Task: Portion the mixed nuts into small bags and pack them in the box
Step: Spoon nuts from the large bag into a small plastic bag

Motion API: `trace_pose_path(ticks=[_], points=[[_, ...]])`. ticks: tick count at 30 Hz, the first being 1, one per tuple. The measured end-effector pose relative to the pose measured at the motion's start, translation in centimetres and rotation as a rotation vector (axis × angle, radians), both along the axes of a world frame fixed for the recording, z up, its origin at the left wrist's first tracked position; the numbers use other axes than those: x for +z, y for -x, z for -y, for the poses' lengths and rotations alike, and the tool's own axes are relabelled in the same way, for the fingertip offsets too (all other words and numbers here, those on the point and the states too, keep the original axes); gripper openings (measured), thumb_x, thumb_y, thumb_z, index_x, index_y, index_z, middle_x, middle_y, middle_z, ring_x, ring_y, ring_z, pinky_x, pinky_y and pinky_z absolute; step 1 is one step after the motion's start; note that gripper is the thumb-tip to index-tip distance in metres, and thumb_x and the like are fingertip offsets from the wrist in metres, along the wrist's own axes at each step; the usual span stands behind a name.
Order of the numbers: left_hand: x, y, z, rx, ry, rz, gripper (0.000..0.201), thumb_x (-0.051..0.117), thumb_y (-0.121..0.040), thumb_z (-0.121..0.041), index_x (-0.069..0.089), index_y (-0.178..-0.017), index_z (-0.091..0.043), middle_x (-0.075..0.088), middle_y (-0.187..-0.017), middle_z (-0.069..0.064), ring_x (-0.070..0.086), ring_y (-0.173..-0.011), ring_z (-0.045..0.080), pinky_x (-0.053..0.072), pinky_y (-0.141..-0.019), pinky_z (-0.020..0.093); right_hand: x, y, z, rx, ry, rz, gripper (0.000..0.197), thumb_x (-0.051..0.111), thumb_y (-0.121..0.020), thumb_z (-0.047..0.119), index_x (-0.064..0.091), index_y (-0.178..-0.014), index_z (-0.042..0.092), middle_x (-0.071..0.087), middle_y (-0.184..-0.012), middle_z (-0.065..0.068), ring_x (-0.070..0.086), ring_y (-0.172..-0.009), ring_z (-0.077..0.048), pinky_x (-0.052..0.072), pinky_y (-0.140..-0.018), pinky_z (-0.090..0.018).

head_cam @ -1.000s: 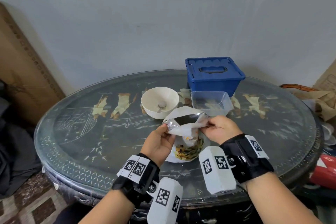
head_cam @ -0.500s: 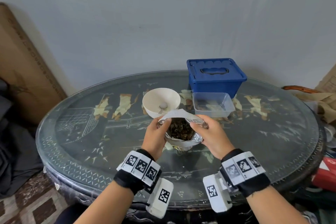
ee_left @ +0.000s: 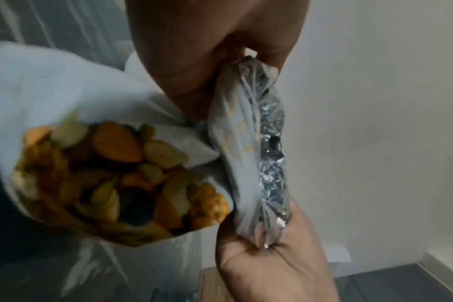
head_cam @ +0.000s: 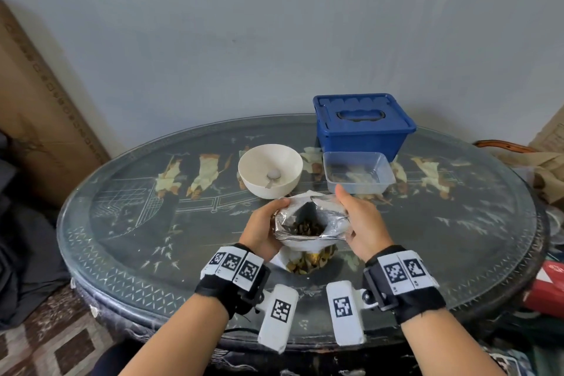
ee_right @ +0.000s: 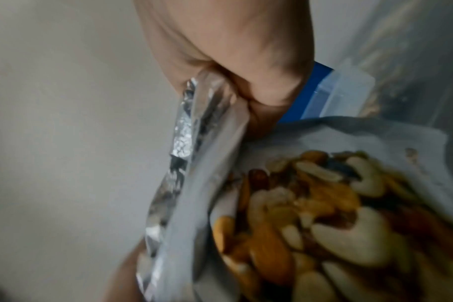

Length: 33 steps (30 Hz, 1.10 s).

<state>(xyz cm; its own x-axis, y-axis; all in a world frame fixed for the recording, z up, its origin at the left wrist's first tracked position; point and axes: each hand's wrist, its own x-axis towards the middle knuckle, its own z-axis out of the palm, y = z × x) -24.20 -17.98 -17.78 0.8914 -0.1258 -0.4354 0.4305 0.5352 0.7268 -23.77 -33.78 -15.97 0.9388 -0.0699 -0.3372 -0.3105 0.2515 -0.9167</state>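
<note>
Both hands hold one bag of mixed nuts (head_cam: 308, 224) up over the near part of the round glass-topped table (head_cam: 122, 223). The left hand (head_cam: 262, 230) grips the bag's left edge, with its fingers and thumb curled round the foil. The right hand (head_cam: 363, 227) grips the right edge the same way, with its thumb up on top. Between the two sets of fingers the bag's mouth is pulled wide open, and dark nuts (head_cam: 306, 227) show down inside the shiny silver lining. The lower front of the bag has a picture of nuts on it. Just past the left fingers sits a white bowl (head_cam: 283, 162) with a spoon (head_cam: 272, 178) lying in it. Just past the right fingers sits a clear plastic tub (head_cam: 381, 168). Farther back, touching or almost touching the tub, stands a blue box (head_cam: 363, 134) with its lid shut. Behind it all is a plain grey wall (head_cam: 274, 24).
</note>
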Motion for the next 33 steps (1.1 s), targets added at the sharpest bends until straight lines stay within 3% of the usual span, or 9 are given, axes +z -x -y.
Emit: trace_pose_path(ticks=[5,8,11,14,16,19,24,28,33], points=[[0.5,-0.5,-0.5,-0.026,0.064,-0.140,0.031,0.048,-0.080,-0.021,0.062,-0.101,-0.002,0.062,-0.096,0.017,0.058,-0.084,0.029,0.044,-0.090,0.041,-0.5,-0.7,-0.1,-0.012,-0.246,-0.187,0.021,0.055,-0.093,0.022,0.063,-0.087,0.004,0.071,-0.072,-0.013,0.068,-0.063,-0.024,0.057,-0.056,-0.032],[0.3,-1.0,-1.4,-0.054,0.009,-0.148,0.034,0.040,-0.094,-0.029,0.062,-0.106,-0.005,0.068,-0.093,0.013,0.065,-0.080,0.025,0.053,-0.079,0.035,-0.6,-0.8,-0.1,0.002,-0.267,-0.200,0.026,0.048,-0.097,0.023,0.059,-0.099,0.000,0.068,-0.093,-0.019,0.066,-0.079,-0.029,0.057,-0.064,-0.040],[1.1,-1.0,-1.9,-0.117,-0.220,-0.050,0.037,0.039,-0.098,-0.038,0.058,-0.113,-0.010,0.070,-0.099,0.012,0.067,-0.083,0.021,0.056,-0.075,0.032,-0.8,-1.1,0.1,0.100,0.033,-0.023,0.021,0.047,-0.097,0.030,0.056,-0.102,0.012,0.062,-0.100,-0.014,0.061,-0.090,-0.026,0.053,-0.082,-0.046],[1.9,-0.8,-2.0,-0.157,-0.999,0.319,0.038,0.048,-0.094,-0.037,0.046,-0.122,-0.012,0.055,-0.117,0.010,0.054,-0.098,0.016,0.043,-0.086,0.017,-0.6,-1.1,0.4,0.195,0.625,0.267,0.028,0.047,-0.094,0.037,0.051,-0.117,0.020,0.052,-0.093,0.002,0.052,-0.090,-0.017,0.045,-0.084,-0.034],[2.6,-0.3,-2.0,-0.019,-1.373,0.783,0.035,0.052,-0.090,-0.035,0.054,-0.116,-0.011,0.049,-0.115,0.009,0.044,-0.103,0.018,0.029,-0.086,0.017,-0.6,-1.1,0.4,0.249,0.792,0.422,0.033,0.049,-0.094,0.034,0.048,-0.124,0.020,0.048,-0.103,0.001,0.048,-0.096,-0.013,0.037,-0.084,-0.024],[2.1,-0.2,-2.6,-0.331,-1.518,1.236,0.037,0.043,-0.085,-0.037,0.066,-0.098,-0.010,0.062,-0.096,0.006,0.054,-0.088,0.021,0.041,-0.082,0.032,-0.5,-0.8,0.5,0.229,1.003,0.744,0.031,0.058,-0.090,0.024,0.056,-0.119,0.014,0.045,-0.110,-0.002,0.047,-0.098,-0.014,0.041,-0.089,-0.027],[2.4,-1.0,-3.5,-0.557,-1.841,1.447,0.044,0.033,-0.085,-0.033,0.073,-0.083,-0.016,0.070,-0.085,-0.004,0.063,-0.088,0.021,0.052,-0.072,0.042,1.1,-1.0,1.4,0.473,1.282,1.327,0.023,0.051,-0.088,0.023,0.070,-0.083,0.013,0.066,-0.084,0.001,0.059,-0.077,-0.015,0.049,-0.068,-0.032],[3.3,-1.6,-3.7,-0.825,-2.049,1.333,0.076,0.000,-0.078,-0.047,0.068,-0.102,-0.023,0.066,-0.103,-0.012,0.045,-0.115,0.010,0.036,-0.091,0.037,2.2,-1.1,1.8,0.771,1.577,1.123,0.034,0.041,-0.095,0.038,0.068,-0.103,0.020,0.067,-0.100,0.004,0.060,-0.096,-0.016,0.046,-0.079,-0.035],[2.5,-2.3,-7.3,-0.651,-1.885,1.446,0.055,0.021,-0.097,-0.051,0.065,-0.084,-0.020,0.069,-0.094,-0.007,0.055,-0.107,0.010,0.041,-0.084,0.036,1.6,-1.3,3.6,0.780,1.685,0.936,0.034,0.040,-0.096,0.044,0.058,-0.119,0.025,0.057,-0.122,0.010,0.051,-0.112,-0.011,0.033,-0.085,-0.031]])
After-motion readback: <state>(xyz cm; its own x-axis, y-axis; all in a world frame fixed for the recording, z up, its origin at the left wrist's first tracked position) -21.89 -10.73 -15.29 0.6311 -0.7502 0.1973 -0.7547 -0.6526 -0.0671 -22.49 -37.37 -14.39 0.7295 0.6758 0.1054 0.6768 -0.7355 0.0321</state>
